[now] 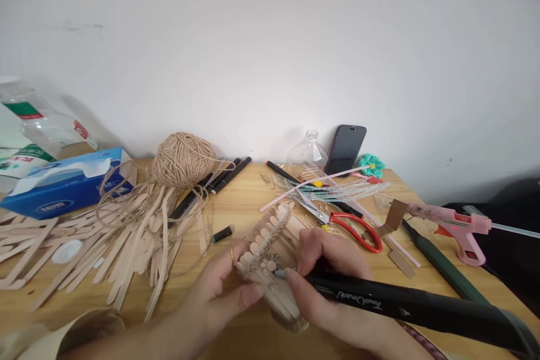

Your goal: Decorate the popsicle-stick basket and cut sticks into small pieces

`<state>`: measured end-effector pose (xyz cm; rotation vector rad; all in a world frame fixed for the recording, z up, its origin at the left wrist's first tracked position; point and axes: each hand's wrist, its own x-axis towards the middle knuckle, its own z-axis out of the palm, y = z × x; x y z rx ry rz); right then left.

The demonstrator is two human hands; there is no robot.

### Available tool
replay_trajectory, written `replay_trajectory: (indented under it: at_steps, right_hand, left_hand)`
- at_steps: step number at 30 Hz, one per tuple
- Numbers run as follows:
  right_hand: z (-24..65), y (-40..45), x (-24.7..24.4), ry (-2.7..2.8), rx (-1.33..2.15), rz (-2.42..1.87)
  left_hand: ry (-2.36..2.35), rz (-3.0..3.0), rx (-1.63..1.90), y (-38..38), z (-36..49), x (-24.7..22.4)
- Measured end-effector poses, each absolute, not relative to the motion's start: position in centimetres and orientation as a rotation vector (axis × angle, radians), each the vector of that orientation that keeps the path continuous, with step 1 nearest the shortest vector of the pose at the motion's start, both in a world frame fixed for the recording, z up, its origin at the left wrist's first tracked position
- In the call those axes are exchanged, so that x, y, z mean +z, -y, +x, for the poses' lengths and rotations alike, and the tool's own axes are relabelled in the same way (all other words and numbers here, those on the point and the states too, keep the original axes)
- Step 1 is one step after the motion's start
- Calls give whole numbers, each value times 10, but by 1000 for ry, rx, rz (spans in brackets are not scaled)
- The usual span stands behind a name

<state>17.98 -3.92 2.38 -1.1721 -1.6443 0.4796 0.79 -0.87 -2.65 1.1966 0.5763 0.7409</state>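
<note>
Left grip (225,288) firmly clasps a seemingly built, trimmed house (282,296); right grip (331,270) tightly pinches a marker (363,296) at the house's flower (270,264), colouring apparently unfinished.

Pale wall (253,39) at 12 o'clock (faint scuffs (84,26) toward 10), softly lit; wood-grained bench (240,197) toward 6 o'clock.

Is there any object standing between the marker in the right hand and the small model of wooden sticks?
Nothing visible stands between them. The right hand holds the marker with its tip at the flower decoration on the stick model. The red-handled scissors lie beyond, outside that gap.
</note>
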Motion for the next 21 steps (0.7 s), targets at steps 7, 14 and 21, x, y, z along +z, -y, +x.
replay_trajectory:
  at_steps: [7,14,21]
  right_hand:
    - [183,40,18,1646,519,-1169]
    - [188,42,15,1701,565,-1178]
    - [185,40,20,1672,537,-1165]
  left_hand:
    - [-567,1181,747,9,8,-25]
    - [-560,1157,753,9,9,-25]
    - [-590,1188,737,9,8,-26]
